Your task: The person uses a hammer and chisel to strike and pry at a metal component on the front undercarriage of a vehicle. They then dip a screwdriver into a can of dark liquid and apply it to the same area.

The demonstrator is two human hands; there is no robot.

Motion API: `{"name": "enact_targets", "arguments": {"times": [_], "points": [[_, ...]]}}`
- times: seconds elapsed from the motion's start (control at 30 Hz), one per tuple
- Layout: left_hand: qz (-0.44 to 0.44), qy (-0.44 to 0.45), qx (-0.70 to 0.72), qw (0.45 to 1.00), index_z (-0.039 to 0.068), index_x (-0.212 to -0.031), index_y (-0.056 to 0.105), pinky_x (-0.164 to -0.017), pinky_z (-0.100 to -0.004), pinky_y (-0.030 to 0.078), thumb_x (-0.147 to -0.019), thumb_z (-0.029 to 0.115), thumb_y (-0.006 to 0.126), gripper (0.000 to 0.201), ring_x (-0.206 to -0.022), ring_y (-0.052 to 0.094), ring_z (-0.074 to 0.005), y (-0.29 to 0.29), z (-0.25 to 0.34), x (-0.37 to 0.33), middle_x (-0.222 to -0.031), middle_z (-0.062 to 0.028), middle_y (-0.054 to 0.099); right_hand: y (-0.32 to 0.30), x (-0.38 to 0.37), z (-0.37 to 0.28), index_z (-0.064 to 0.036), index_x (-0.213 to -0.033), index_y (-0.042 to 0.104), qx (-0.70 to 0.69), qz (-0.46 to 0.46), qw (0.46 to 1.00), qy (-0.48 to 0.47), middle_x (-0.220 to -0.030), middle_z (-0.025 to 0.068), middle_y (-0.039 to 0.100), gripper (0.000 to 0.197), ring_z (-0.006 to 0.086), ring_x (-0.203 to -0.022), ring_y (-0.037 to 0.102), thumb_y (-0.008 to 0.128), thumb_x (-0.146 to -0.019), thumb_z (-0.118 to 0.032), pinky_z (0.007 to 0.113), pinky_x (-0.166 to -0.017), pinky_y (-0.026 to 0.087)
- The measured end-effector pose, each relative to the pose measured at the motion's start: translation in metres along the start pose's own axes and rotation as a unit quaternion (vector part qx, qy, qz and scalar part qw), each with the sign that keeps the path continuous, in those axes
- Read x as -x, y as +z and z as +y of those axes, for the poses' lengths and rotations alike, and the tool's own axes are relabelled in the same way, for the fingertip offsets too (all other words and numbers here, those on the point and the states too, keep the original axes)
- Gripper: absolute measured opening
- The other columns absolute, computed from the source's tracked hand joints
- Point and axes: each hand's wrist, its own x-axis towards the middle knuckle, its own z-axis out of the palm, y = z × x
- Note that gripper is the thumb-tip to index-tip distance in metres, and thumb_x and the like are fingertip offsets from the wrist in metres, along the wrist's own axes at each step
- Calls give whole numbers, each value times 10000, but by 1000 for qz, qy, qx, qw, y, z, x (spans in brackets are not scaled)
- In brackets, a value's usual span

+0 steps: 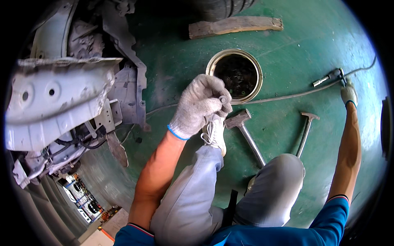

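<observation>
My left hand (201,104), in a grey knitted glove with a blue cuff, is closed in a pinch on a small round grey metal fastener (223,99); whether it is a bolt or a nut I cannot tell. The hand is over the near left rim of a round metal tin (257,88) holding dark small pieces. Far to the right, my gloved right hand (349,93) is closed around the handle end of an air tool (329,77) with a silver socket-like tip, at the grey hose (291,97). Its fingers show only in part.
A heavy hammer (246,131) and a smaller hammer (305,129) lie on the green floor between my feet and the hose. Beyond the tin are a wooden block (236,26) and a tyre (221,7). A stripped white vehicle body (61,98) stands close on the left.
</observation>
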Motion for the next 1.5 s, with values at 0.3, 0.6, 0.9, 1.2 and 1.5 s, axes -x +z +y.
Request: {"name": "enact_targets", "arguments": {"times": [0.3, 0.6, 0.9, 1.2, 1.5], "points": [[75, -5, 52, 996, 1, -1083, 710, -801, -347, 613, -878, -121, 606, 260, -899, 726, -227, -9, -9, 39, -1038, -132, 725, 3, 50, -51, -24, -1088, 635, -302, -16, 952, 46, -755, 142, 647, 304, 301, -715, 671, 551, -913, -258, 444, -648, 524], [169, 65, 3, 983, -10, -1139, 682, -748, -308, 569, -962, -9, 621, 187, -866, 703, -192, -9, -6, 94, -1004, -118, 712, -130, 265, -85, 12, -1237, 596, -728, 9, 685, -31, -774, -1, 552, 375, 78, -569, 474, 606, -920, -187, 200, -541, 387], [127, 13, -15, 992, 1, -1164, 663, -769, -282, 581, -1013, 40, 593, 171, -866, 684, -133, -17, -38, 76, -1022, -89, 704, -186, 285, -92, 38, -1301, 613, -622, -46, 781, -40, -833, 7, 570, 491, 64, -616, 496, 715, -945, -284, 222, -537, 443], [111, -15, -52, 992, -20, -1115, 685, -918, -357, 581, -919, -96, 606, 225, -979, 695, -196, -19, -39, 66, -1105, -122, 710, -186, 317, -151, 41, -1093, 671, -702, -198, 674, -116, -1073, 120, 671, 581, 137, -762, 654, 872, -729, -364, 249, -608, 536], [130, 14, -17, 991, -19, -1088, 689, -739, -283, 562, -908, -92, 653, 197, -820, 666, -153, -11, -28, 80, -1039, -86, 656, -183, 314, -190, 6, -1036, 718, -659, -278, 680, -161, -1045, 80, 710, 481, 178, -960, 673, 877, -708, -308, 331, -902, 522]]}}
